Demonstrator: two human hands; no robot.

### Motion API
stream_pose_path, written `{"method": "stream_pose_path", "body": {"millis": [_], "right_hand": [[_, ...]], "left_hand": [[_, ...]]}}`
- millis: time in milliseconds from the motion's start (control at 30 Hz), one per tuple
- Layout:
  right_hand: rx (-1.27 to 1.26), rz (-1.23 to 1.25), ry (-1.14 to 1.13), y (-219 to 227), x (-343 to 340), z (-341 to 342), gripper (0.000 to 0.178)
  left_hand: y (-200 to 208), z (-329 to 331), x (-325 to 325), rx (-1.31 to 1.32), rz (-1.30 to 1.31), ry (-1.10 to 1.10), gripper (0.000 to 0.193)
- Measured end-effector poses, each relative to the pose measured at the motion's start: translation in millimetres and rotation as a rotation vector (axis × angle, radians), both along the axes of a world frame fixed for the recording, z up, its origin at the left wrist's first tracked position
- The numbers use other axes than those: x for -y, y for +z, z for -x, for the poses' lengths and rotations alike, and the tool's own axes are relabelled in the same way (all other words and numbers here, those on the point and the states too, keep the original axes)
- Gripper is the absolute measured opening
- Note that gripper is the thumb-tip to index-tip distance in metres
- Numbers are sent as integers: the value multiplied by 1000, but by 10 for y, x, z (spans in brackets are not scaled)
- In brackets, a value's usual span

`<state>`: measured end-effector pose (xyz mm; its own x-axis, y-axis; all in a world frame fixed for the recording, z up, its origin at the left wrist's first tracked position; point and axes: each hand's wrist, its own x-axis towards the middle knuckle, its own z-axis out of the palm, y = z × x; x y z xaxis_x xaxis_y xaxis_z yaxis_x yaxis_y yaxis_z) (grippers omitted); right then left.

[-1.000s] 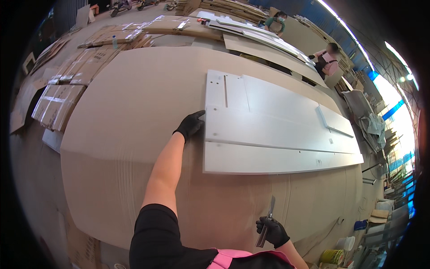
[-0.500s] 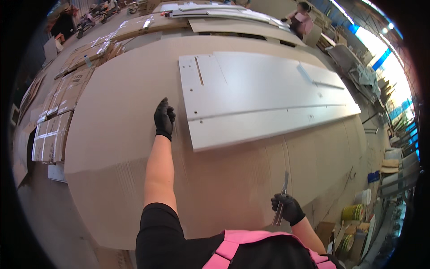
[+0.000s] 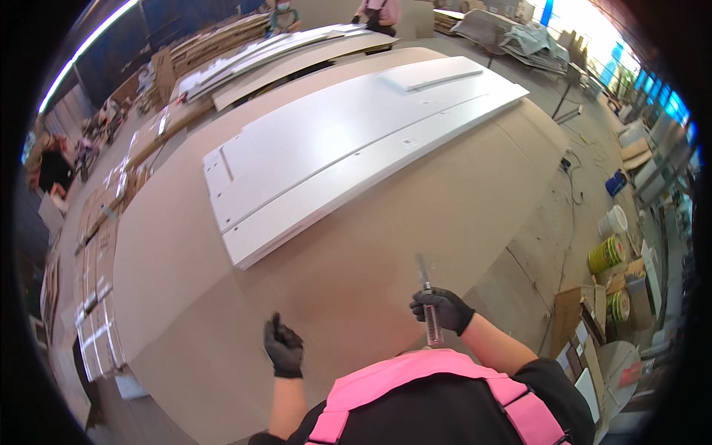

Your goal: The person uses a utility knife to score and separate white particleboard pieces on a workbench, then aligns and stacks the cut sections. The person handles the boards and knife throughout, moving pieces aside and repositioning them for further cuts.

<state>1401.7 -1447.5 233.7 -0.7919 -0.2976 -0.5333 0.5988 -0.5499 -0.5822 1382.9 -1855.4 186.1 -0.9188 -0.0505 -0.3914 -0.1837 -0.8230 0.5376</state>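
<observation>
The broad brown surface [image 3: 356, 274] spreads in front of you, its right edge curving past your right side and its left edge running beside the taped cartons. Its near part lies between you and the white panels [image 3: 326, 141], which sit across its far half, slanting from left up to the right. Their near edge faces you; a long gap line runs parallel to it, and a small white board [image 3: 437, 73] rests on top toward the far right end. Beyond, a long stack of boards [image 3: 267, 55] borders the far side, with two people [image 3: 380, 15] behind it. The cartons [image 3: 100, 311] crowd the left. At the far right stands a sheet-draped heap [image 3: 534, 46]; nearer, on the floor, are a white bucket [image 3: 613, 221], yellow-green tins [image 3: 607, 254] and a loose cable [image 3: 575, 178]. Your right hand [image 3: 445, 308], black-gloved, has its grip closed around a knife-like tool [image 3: 433, 326], blade pointing away from you. Your left hand [image 3: 284, 348], also gloved, has a slack grip, fingers partly bent, well apart from the panels. A small pale label [image 3: 408, 142] marks the front panel, too small to read.
</observation>
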Motion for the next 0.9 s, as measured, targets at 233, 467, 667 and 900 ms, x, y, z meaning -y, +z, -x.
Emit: {"method": "stream_pose_path", "body": {"millis": [233, 467, 667, 900], "right_hand": [[-85, 107, -10, -187, -693, -126, 20], [-40, 119, -305, -461, -1882, -854, 20], [-10, 132, -765, -708, -2603, -1759, 14], [-1, 132, -1170, -776, -2522, -2533, 12]], "left_hand": [[5, -503, -1330, 204, -184, -259, 29], [246, -144, -2376, 174, 84, -491, 28], [16, 414, -3253, -45, 445, -1026, 30], [-1315, 1127, -3799, 150, 666, -1706, 15]]}}
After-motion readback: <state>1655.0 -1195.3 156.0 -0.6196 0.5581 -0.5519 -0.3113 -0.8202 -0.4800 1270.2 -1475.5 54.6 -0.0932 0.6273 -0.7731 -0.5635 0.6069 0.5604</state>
